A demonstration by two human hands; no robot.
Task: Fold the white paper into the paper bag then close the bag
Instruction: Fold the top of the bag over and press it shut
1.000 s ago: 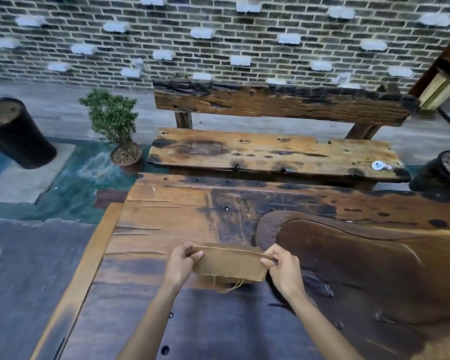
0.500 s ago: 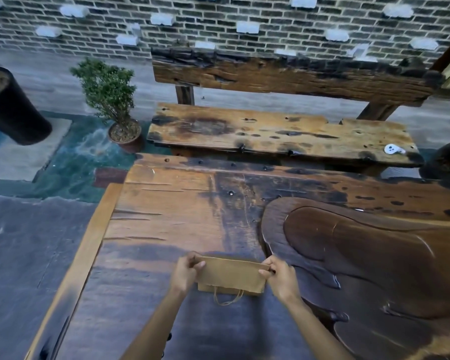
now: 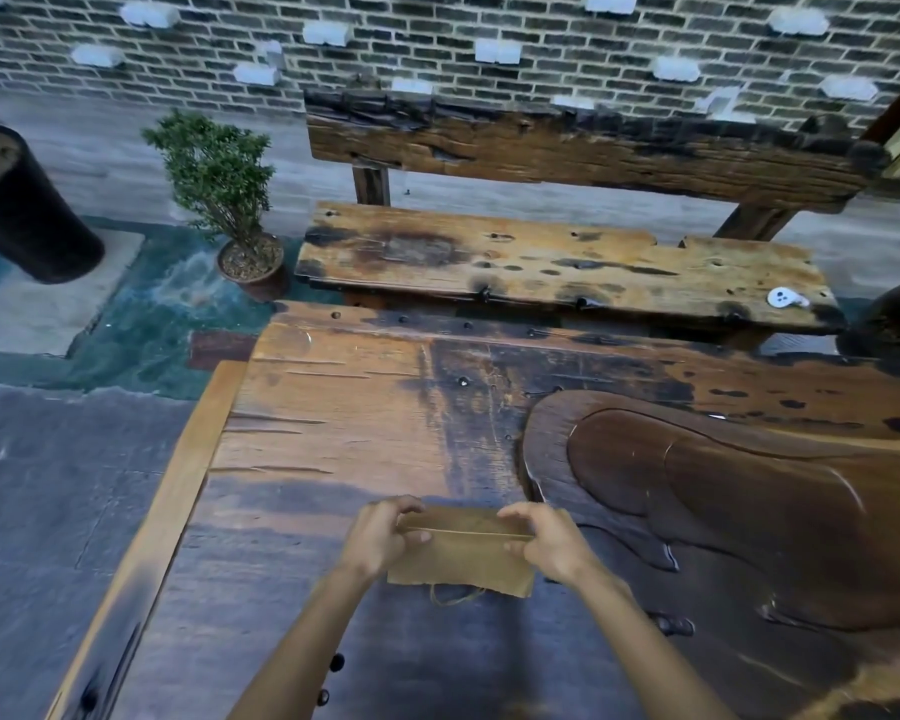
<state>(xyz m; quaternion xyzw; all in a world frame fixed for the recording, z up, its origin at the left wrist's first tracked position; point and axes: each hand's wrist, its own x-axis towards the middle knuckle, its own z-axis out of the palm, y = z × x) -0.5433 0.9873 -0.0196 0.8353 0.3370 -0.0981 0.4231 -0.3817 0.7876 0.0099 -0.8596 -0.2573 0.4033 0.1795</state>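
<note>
A brown paper bag (image 3: 463, 556) lies flat on the wooden table (image 3: 333, 418), near its front edge. A crease runs across its upper part, and a folded strip sits above that line. A twine handle loop pokes out below its lower edge. My left hand (image 3: 383, 535) pinches the bag's upper left corner. My right hand (image 3: 544, 537) pinches the upper right corner. No white paper is in sight.
A carved dark wooden tray (image 3: 749, 511) fills the table's right side. Behind the table stands a worn wooden bench (image 3: 541, 262) with a small white object (image 3: 783, 297) on it. A potted shrub (image 3: 224, 200) and a black bin (image 3: 17, 205) stand on the floor at left.
The bag has come down from being held up to lying flat on the table, with its top strip folded over. Both hands stayed on its upper corners.
</note>
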